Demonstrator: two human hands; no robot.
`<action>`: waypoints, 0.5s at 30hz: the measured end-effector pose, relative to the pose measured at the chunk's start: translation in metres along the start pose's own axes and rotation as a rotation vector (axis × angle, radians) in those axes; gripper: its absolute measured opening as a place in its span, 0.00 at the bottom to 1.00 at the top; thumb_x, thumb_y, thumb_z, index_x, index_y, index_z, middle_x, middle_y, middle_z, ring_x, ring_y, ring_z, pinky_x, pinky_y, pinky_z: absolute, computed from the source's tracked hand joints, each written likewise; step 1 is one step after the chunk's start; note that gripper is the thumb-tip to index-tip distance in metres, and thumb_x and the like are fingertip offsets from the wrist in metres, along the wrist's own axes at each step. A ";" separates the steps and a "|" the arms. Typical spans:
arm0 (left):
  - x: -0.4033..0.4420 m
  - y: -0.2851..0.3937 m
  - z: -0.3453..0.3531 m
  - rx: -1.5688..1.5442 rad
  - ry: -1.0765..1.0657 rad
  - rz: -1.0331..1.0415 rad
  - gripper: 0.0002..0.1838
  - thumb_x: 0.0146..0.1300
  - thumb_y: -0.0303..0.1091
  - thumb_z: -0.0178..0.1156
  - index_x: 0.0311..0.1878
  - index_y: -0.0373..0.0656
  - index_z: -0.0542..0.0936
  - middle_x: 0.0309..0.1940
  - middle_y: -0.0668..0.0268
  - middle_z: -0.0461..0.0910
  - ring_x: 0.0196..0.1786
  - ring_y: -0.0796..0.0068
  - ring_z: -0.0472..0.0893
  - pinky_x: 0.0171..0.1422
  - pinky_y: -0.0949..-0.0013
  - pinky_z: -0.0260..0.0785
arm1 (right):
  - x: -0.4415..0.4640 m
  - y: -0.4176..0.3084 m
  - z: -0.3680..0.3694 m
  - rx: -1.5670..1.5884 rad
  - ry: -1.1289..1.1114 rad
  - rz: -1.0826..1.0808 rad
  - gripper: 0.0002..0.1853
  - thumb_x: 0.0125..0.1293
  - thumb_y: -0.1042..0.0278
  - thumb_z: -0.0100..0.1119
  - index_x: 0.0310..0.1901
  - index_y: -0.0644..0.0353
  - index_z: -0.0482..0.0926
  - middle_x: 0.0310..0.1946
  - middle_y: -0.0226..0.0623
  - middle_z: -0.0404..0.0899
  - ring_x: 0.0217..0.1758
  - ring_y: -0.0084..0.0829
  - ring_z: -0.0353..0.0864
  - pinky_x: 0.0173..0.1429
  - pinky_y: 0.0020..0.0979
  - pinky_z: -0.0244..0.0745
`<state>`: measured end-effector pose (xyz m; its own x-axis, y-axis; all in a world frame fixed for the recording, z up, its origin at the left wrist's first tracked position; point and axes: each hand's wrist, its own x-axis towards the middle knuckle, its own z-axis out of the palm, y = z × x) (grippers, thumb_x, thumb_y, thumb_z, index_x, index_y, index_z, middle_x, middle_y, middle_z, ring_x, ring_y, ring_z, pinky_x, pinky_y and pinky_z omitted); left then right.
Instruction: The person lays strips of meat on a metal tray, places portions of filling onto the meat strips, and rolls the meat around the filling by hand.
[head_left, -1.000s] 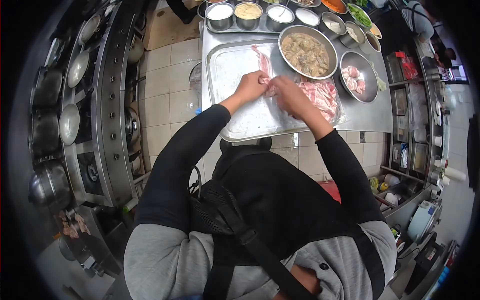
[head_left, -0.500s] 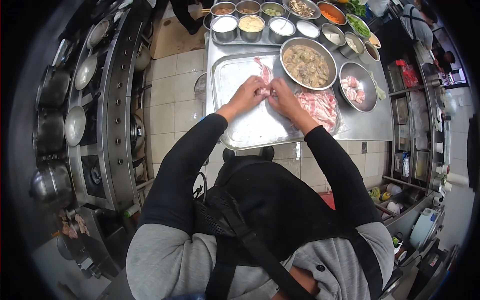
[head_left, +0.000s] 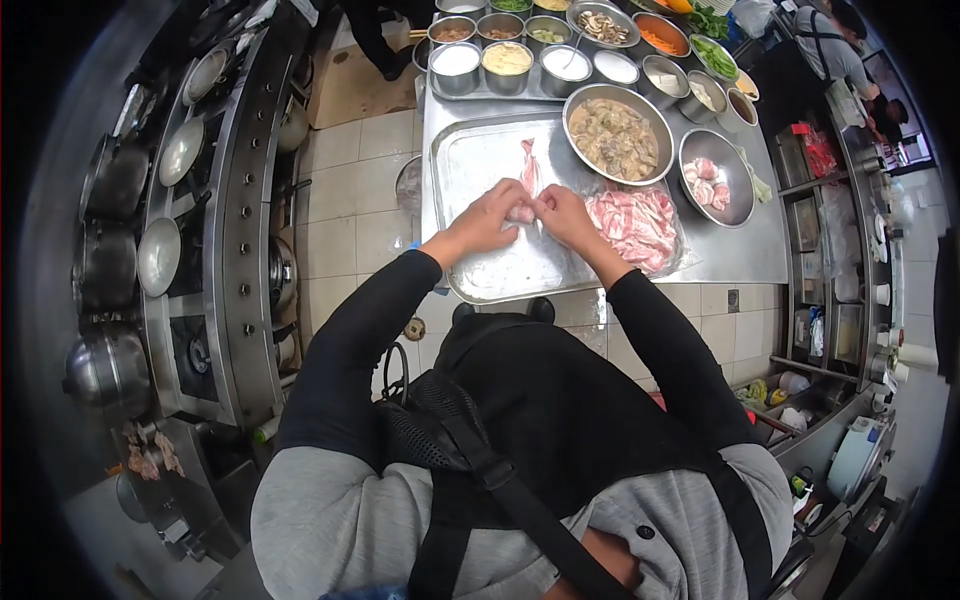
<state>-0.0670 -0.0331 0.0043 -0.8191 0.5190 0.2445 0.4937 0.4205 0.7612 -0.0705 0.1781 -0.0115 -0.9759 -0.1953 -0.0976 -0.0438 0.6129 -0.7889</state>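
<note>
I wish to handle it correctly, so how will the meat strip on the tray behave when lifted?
The meat strip would probably hang floppy, being long and thin. Its pale streaks look like fat, so it may feel slippery. It should be light, as it covers only a narrow part of the tray.

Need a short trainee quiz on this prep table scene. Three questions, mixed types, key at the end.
1. Multiple choice: what are both hands working at?
A) a ladle
B) a strip of raw meat
C) a pot lid

2. True or false: the steel bowl holding the meat rolls stands off the tray.

3. Which hand is nearer the pile of sliced raw meat, the left hand or the right hand?

Key: 1. B; 2. True; 3. The right hand.
</note>
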 end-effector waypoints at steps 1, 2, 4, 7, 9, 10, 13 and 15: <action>0.000 -0.007 0.001 0.035 -0.020 0.127 0.21 0.58 0.29 0.65 0.57 0.43 0.78 0.49 0.58 0.76 0.42 0.66 0.80 0.48 0.65 0.74 | -0.006 -0.004 -0.002 0.025 0.002 -0.114 0.15 0.61 0.63 0.67 0.44 0.65 0.79 0.38 0.48 0.79 0.43 0.48 0.82 0.44 0.43 0.78; 0.003 -0.014 0.003 0.041 -0.020 0.108 0.21 0.57 0.29 0.65 0.56 0.42 0.79 0.48 0.58 0.77 0.42 0.65 0.81 0.48 0.65 0.74 | -0.014 -0.007 -0.005 0.050 0.003 -0.230 0.16 0.61 0.66 0.67 0.46 0.64 0.77 0.41 0.48 0.77 0.46 0.48 0.81 0.45 0.44 0.77; 0.008 -0.020 0.008 0.052 -0.017 0.068 0.22 0.54 0.28 0.65 0.55 0.41 0.80 0.45 0.57 0.78 0.41 0.63 0.81 0.48 0.64 0.75 | -0.018 -0.009 -0.003 0.055 0.014 -0.393 0.18 0.61 0.70 0.66 0.50 0.63 0.73 0.46 0.47 0.74 0.47 0.43 0.80 0.43 0.41 0.77; 0.014 -0.016 0.008 -0.002 -0.027 -0.039 0.17 0.55 0.32 0.68 0.49 0.39 0.84 0.37 0.61 0.80 0.37 0.67 0.81 0.44 0.66 0.75 | -0.015 -0.006 0.005 -0.010 0.071 -0.503 0.20 0.62 0.75 0.64 0.54 0.62 0.70 0.49 0.44 0.72 0.46 0.37 0.80 0.42 0.35 0.79; 0.010 -0.011 0.000 -0.110 -0.071 -0.196 0.16 0.55 0.35 0.71 0.46 0.38 0.85 0.33 0.62 0.80 0.34 0.71 0.80 0.42 0.67 0.74 | -0.015 -0.008 0.008 -0.059 0.139 -0.533 0.18 0.61 0.78 0.64 0.52 0.64 0.72 0.47 0.46 0.72 0.51 0.43 0.79 0.46 0.36 0.82; 0.006 -0.008 -0.004 -0.164 -0.093 -0.276 0.16 0.55 0.36 0.72 0.44 0.38 0.86 0.31 0.63 0.79 0.33 0.73 0.79 0.41 0.68 0.73 | -0.021 -0.012 0.008 0.013 0.076 -0.462 0.18 0.60 0.76 0.65 0.52 0.63 0.74 0.47 0.45 0.72 0.50 0.41 0.80 0.46 0.35 0.83; -0.025 0.007 -0.014 -0.149 -0.090 -0.216 0.16 0.56 0.39 0.73 0.42 0.37 0.86 0.28 0.65 0.79 0.30 0.77 0.77 0.38 0.70 0.72 | -0.041 -0.027 0.001 0.171 -0.104 -0.289 0.18 0.60 0.73 0.68 0.51 0.61 0.78 0.48 0.43 0.73 0.47 0.38 0.80 0.47 0.33 0.82; -0.043 0.015 -0.015 -0.093 -0.118 -0.245 0.17 0.55 0.36 0.72 0.46 0.38 0.84 0.35 0.63 0.78 0.38 0.72 0.79 0.43 0.68 0.73 | -0.047 -0.030 0.001 0.204 -0.200 -0.237 0.17 0.59 0.71 0.70 0.50 0.60 0.81 0.48 0.42 0.74 0.46 0.37 0.80 0.48 0.34 0.81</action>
<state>-0.0287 -0.0598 0.0141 -0.8682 0.4957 -0.0214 0.2515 0.4768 0.8423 -0.0229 0.1683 0.0161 -0.8820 -0.4713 0.0015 -0.1999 0.3713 -0.9067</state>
